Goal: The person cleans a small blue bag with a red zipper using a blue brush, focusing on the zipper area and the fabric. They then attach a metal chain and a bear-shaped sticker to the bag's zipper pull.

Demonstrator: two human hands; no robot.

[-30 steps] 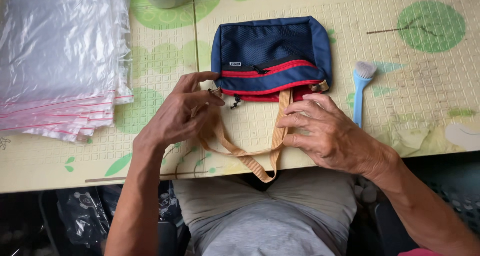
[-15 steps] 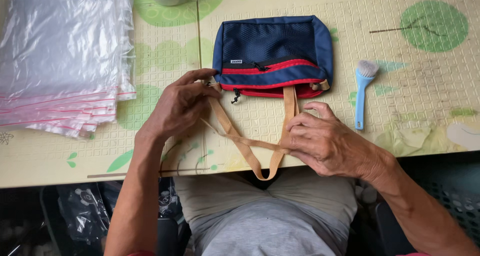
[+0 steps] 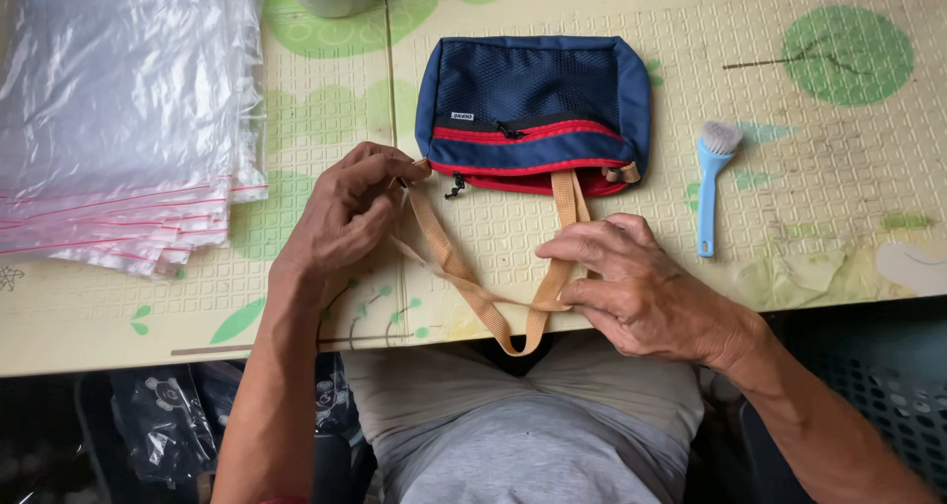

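Fingers of both hands, left (image 3: 340, 218) & right (image 3: 631, 287), pinch tan strap (image 3: 464, 277); bag (image 3: 533, 114) zipped, strap half-folded, not yet tucked.

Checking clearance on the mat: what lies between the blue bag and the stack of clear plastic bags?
In the head view, only the left hand, pinching the tan strap, and bare mat lie between the bag and plastic bags.

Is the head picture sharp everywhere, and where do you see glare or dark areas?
Head view: soft, even light; the navy pouch, tan strap, left hand and right hand are sharp. The stack of clear plastic bags shows pale glare. Under the table edge it is dark with little detail. The blue brush casts hardly any shadow.
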